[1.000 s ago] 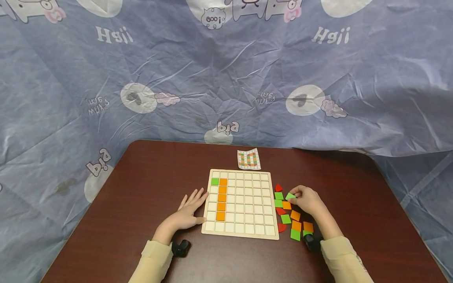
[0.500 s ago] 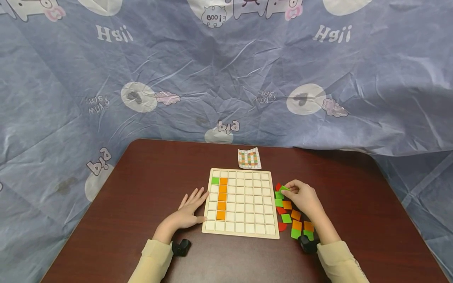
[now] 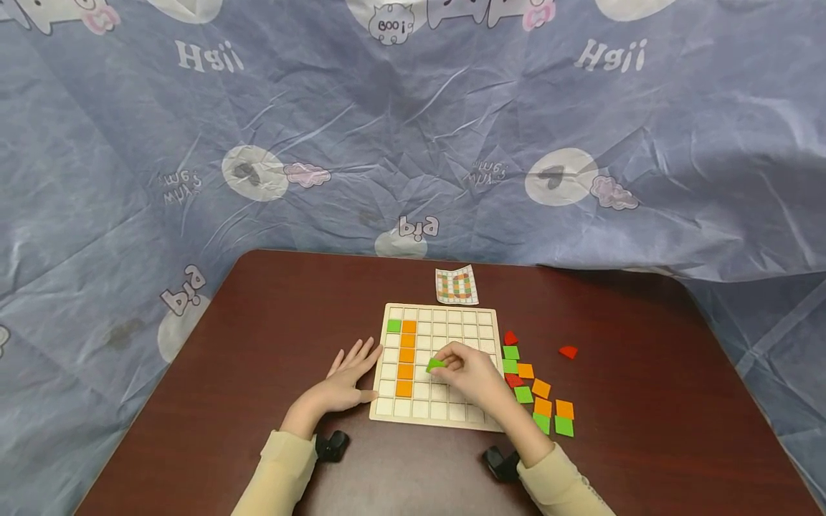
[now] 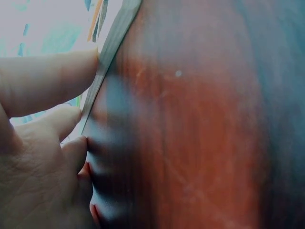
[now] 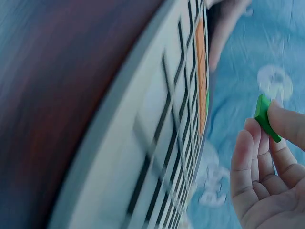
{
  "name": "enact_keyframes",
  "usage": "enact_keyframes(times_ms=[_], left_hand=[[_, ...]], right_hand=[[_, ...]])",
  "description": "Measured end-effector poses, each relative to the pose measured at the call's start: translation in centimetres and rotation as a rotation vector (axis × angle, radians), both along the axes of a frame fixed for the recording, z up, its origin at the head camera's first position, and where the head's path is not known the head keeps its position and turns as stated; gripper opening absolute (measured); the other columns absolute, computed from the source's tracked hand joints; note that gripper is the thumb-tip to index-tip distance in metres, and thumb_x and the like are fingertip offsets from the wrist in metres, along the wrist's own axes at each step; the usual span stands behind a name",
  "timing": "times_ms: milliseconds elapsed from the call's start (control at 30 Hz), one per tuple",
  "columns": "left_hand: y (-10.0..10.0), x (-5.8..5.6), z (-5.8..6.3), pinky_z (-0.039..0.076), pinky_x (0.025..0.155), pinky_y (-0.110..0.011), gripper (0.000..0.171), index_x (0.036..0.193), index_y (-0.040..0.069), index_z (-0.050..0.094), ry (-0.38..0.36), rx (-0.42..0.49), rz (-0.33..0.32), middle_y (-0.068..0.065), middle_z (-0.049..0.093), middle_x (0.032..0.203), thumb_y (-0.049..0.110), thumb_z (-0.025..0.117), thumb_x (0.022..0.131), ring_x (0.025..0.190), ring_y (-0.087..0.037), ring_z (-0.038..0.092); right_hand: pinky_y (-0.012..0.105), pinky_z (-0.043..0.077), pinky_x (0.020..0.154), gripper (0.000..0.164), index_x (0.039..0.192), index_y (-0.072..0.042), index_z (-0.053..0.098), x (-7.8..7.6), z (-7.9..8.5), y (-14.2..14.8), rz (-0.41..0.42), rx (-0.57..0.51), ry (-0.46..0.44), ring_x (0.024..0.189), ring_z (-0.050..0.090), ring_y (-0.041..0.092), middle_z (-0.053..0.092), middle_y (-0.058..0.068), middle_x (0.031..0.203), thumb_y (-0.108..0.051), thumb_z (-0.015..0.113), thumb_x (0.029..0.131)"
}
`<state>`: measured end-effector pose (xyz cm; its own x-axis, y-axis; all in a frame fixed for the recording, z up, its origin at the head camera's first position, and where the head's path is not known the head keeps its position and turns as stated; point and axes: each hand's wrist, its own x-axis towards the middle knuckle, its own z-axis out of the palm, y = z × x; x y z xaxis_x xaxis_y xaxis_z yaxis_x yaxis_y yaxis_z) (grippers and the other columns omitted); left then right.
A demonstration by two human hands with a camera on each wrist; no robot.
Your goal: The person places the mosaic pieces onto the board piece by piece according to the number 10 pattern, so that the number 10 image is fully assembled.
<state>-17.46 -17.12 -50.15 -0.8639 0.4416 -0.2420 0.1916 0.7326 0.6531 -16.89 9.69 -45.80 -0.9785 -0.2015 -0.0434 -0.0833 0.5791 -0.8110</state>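
A pale wooden grid board lies on the table. In its second column from the left sit several orange square tiles, with one green tile to the left of the top one. My right hand is over the middle of the board, pinching a green square tile between thumb and fingers, as the right wrist view also shows. At the board's left edge rests my left hand, fingers spread and fairly straight; its fingertips touch the rim in the left wrist view.
Right of the board lie loose green tiles, orange tiles and red pieces. A single red piece lies farther right. Behind the board is a small printed pattern card. A blue patterned cloth hangs beyond the table.
My right hand has carried the green tile leftward from the loose pieces to above the board. The red piece at far right has come into sight. My left hand has stayed put.
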Motion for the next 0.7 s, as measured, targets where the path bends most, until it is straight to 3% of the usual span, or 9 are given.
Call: enact_keyframes(times_ms=[400, 700], left_hand=[[0.0, 0.0, 0.0, -0.006, 0.121, -0.058, 0.081, 0.159, 0.013, 0.019, 0.004, 0.001, -0.007, -0.011, 0.007, 0.167, 0.020, 0.064, 0.092, 0.154, -0.033, -0.002], [-0.1, 0.0, 0.2, -0.006, 0.121, -0.059, 0.080, 0.159, 0.012, 0.019, 0.001, 0.015, -0.017, -0.013, 0.006, 0.166, 0.018, 0.064, 0.093, 0.154, -0.034, -0.002]], right_hand=[[0.020, 0.049, 0.064, 0.015, 0.095, -0.012, 0.068, 1.1, -0.5, -4.7, 0.172, -0.071, -0.005, 0.074, 0.060, 0.007, 0.067, -0.003, 0.084, -0.017, 0.078, 0.084], [0.017, 0.047, 0.060, 0.012, 0.086, -0.011, 0.067, 1.6, -1.8, -6.3, 0.260, 0.000, 0.055, 0.064, 0.055, 0.000, 0.065, -0.003, 0.075, -0.010, 0.079, 0.082]])
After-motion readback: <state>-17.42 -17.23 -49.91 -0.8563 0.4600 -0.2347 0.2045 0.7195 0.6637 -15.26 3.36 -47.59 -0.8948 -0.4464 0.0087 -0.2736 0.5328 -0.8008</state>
